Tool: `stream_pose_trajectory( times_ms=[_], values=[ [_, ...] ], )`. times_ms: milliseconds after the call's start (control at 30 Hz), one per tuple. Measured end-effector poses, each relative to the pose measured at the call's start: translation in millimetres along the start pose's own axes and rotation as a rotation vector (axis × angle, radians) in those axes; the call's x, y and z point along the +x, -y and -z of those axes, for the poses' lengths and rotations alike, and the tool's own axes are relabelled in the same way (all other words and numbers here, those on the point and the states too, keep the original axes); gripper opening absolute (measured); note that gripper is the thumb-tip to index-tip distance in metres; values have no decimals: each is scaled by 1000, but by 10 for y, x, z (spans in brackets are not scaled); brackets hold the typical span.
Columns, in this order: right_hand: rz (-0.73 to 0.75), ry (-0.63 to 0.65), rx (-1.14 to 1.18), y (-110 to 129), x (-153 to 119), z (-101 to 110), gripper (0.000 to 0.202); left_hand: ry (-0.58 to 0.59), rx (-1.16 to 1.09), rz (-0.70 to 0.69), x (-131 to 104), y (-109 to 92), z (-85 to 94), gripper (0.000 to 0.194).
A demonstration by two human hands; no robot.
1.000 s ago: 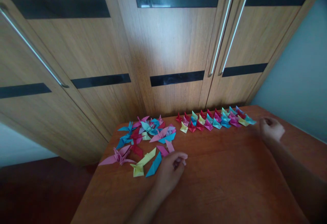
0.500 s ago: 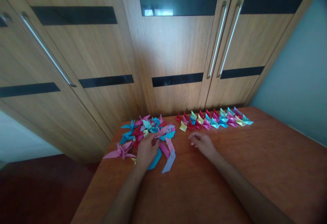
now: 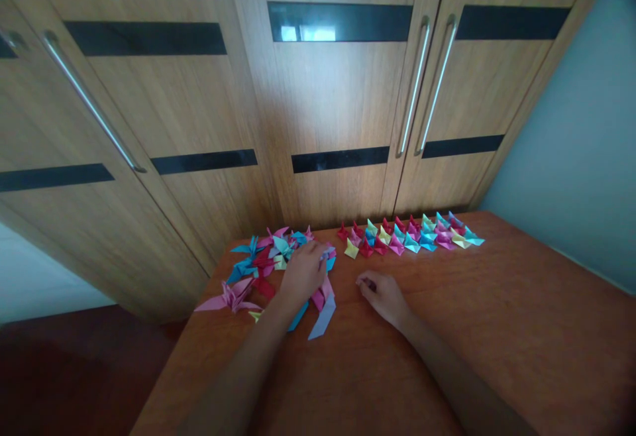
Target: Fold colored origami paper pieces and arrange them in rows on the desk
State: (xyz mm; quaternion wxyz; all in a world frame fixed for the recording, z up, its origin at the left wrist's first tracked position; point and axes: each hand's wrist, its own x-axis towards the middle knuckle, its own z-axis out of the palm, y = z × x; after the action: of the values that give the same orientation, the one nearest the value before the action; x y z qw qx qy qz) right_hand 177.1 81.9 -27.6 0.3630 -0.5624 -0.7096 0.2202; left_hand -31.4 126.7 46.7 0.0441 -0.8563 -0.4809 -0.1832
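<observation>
My left hand (image 3: 304, 272) reaches over the left-hand pile of folded paper cranes, its fingers closed at a lilac paper crane (image 3: 328, 252); the hand covers part of the pile. Below the wrist lie a pale purple paper strip (image 3: 322, 320) and a blue folded piece (image 3: 299, 317). A large pink crane (image 3: 233, 295) rests at the pile's left, with blue cranes (image 3: 243, 268) behind it. My right hand (image 3: 383, 295) is loosely curled on the table, fingers closed with nothing visible in them, in front of the rows of small folded paper pieces (image 3: 396, 245).
The brown wooden table (image 3: 447, 330) runs back to a wooden wardrobe (image 3: 328, 111) with metal handles (image 3: 437, 85). A pale blue wall (image 3: 571, 138) rises at the right. The table's left edge drops to a dark floor (image 3: 84, 363).
My left hand has moved right and slightly away over the pile, now at the lilac crane. The right hand has curled and shifted slightly left and nearer. The camera view has shifted a little.
</observation>
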Motion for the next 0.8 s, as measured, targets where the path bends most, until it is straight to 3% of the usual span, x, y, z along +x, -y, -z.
stream_pose_trajectory(
  times_ms=[200,433,567,700,800],
  values=[
    [1,-13,53,-25,4,10,20,160,116,-41,363,-71,-131,24],
    [5,1,32,6,8,21,20,187,111,13,372,-39,-159,22],
    [-6,11,31,8,11,29,20,150,103,42,306,14,-44,19],
    [-5,14,25,7,10,38,20,98,89,77,249,95,190,15],
    [-5,14,28,5,12,34,20,-46,-42,116,191,112,395,13]
  ],
)
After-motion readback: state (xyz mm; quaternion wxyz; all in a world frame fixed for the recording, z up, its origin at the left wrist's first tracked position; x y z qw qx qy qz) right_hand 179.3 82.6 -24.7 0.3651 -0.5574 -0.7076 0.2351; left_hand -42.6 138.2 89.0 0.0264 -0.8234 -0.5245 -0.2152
